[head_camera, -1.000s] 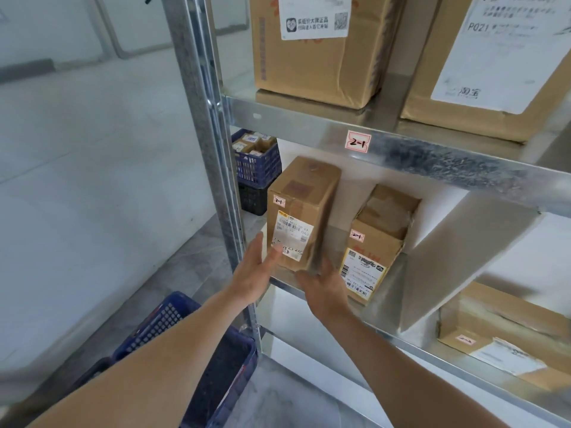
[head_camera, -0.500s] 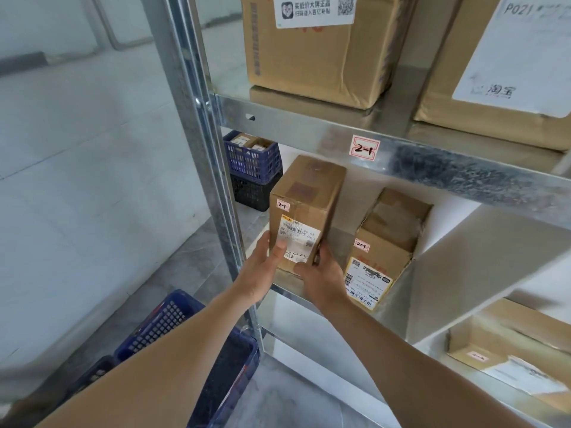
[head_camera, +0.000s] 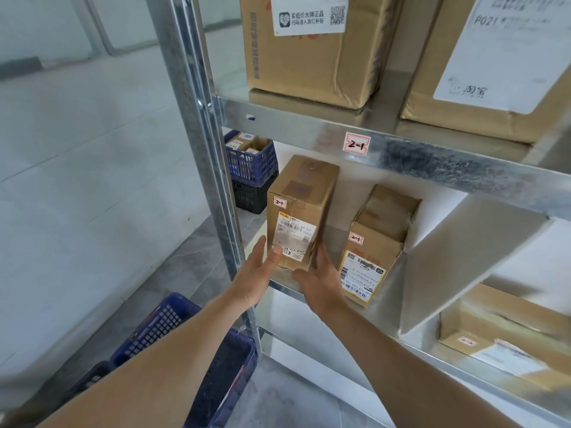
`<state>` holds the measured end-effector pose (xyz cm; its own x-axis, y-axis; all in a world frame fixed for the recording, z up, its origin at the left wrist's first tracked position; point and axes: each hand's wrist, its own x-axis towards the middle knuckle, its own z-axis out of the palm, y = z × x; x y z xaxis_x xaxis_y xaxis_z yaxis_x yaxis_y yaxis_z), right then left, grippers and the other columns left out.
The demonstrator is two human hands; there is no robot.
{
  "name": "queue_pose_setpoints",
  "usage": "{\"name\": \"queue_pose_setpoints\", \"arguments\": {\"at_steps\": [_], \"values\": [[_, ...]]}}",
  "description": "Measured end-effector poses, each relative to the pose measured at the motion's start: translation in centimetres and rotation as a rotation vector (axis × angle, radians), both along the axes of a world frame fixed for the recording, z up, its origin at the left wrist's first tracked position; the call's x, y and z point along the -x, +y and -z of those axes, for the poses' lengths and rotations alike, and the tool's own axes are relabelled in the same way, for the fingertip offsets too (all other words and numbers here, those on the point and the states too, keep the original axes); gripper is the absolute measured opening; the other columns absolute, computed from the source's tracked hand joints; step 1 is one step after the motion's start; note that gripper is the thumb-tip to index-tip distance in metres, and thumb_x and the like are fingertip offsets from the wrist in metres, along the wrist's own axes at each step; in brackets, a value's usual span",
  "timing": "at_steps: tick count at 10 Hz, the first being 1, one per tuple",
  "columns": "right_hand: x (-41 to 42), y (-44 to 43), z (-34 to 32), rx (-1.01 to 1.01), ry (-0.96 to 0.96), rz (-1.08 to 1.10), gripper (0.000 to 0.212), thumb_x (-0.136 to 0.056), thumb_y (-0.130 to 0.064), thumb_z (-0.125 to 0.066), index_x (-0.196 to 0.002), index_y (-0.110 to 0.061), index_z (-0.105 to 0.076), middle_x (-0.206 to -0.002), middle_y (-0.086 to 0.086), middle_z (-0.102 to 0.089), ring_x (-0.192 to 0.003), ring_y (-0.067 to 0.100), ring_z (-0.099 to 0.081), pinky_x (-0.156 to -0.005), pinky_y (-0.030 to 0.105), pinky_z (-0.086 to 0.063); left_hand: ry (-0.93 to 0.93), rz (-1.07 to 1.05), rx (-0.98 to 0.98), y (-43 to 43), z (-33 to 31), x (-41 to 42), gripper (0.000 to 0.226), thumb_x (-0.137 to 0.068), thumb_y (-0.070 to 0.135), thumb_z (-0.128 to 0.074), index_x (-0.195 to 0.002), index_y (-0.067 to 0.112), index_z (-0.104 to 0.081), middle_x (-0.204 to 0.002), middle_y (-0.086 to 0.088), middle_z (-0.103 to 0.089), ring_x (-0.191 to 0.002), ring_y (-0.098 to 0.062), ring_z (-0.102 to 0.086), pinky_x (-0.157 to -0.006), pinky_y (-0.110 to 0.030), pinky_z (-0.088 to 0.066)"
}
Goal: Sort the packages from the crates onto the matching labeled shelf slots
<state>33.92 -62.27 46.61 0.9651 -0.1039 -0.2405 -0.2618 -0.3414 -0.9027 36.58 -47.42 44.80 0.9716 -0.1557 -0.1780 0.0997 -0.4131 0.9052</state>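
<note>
A tall brown package [head_camera: 301,193] with a "2-1" sticker and a white shipping label stands upright on the metal shelf [head_camera: 386,329], in the slot under the "2-1" shelf tag [head_camera: 357,144]. My left hand [head_camera: 258,273] lies flat against its lower left side, fingers straight, thumb on the label. My right hand [head_camera: 321,282] rests against its lower right corner, fingers reaching up along the right side. A second, crumpled "2-1" package [head_camera: 375,239] stands just right of it.
A steel upright post [head_camera: 200,134] stands left of my hands. Below my arms sits a blue crate [head_camera: 222,366]; stacked crates with packages [head_camera: 251,165] stand behind the shelf. A white slanted divider [head_camera: 448,257] separates another slot holding a flat package [head_camera: 494,341]. Large cartons [head_camera: 309,63] fill the upper shelf.
The tall package has been pushed slightly deeper onto the shelf and stands straighter. My left hand's fingers have loosened to straight, and my view has moved closer.
</note>
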Motion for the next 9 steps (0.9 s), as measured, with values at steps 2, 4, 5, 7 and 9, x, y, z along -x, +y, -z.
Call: {"name": "queue_pose_setpoints", "arguments": {"at_steps": [2,4,5,7,9], "values": [[2.5,-0.7,-1.0,0.024,0.024,0.020,0.084,-0.096,-0.019,-0.064,-0.165,-0.025,-0.017,-0.148,-0.001,-0.050,-0.104,0.016,-0.052,-0.064,0.016,-0.041,-0.075,0.063,0.015,-0.3,-3.1,3.0,0.094,-0.071,0.097,-0.016,-0.154,0.053,-0.014,-0.164,0.018,-0.025,-0.152,-0.017,-0.024,-0.121,-0.053,-0.020],[5.0,-1.0,-2.4,0.067,0.003,0.026,0.083,-0.102,-0.025,-0.061,-0.167,-0.028,-0.008,-0.167,-0.002,-0.033,-0.137,0.025,-0.048,-0.080,0.020,-0.040,-0.101,0.105,0.024,-0.8,-5.9,5.4,0.062,-0.083,0.076,-0.019,-0.141,0.058,-0.010,-0.154,0.026,-0.024,-0.150,-0.011,-0.022,-0.119,-0.040,-0.019],[6.1,-1.1,-2.7,0.069,-0.026,0.045,0.082,-0.100,-0.026,-0.062,-0.165,-0.033,-0.014,-0.166,-0.003,-0.036,-0.137,0.026,-0.051,-0.087,0.018,-0.042,-0.151,0.130,0.010,-0.9,-6.4,6.0,0.083,-0.077,0.089,-0.018,-0.151,0.053,-0.012,-0.163,0.020,-0.024,-0.145,-0.004,-0.025,-0.117,-0.039,-0.021],[9.0,-2.7,-3.8,0.015,-0.105,0.024,0.078,-0.099,-0.022,-0.064,-0.162,-0.035,-0.021,-0.158,-0.004,-0.046,-0.128,0.024,-0.055,-0.088,0.012,-0.042,-0.126,0.097,-0.056,-1.8,-6.4,7.4,0.099,-0.074,0.097,-0.018,-0.158,0.046,-0.010,-0.165,0.017,-0.022,-0.153,-0.017,-0.022,-0.123,-0.054,-0.018],[13.1,-5.1,-4.9,-0.028,-0.114,0.053,0.087,-0.092,-0.036,-0.067,-0.165,-0.034,-0.018,-0.161,-0.002,-0.043,-0.142,0.028,-0.048,-0.107,0.036,-0.045,-0.158,0.085,-0.085,-5.0,-9.0,11.8,0.106,-0.073,0.095,-0.019,-0.160,0.037,-0.007,-0.168,0.013,-0.009,-0.154,-0.017,-0.013,-0.123,-0.047,-0.015]]}}
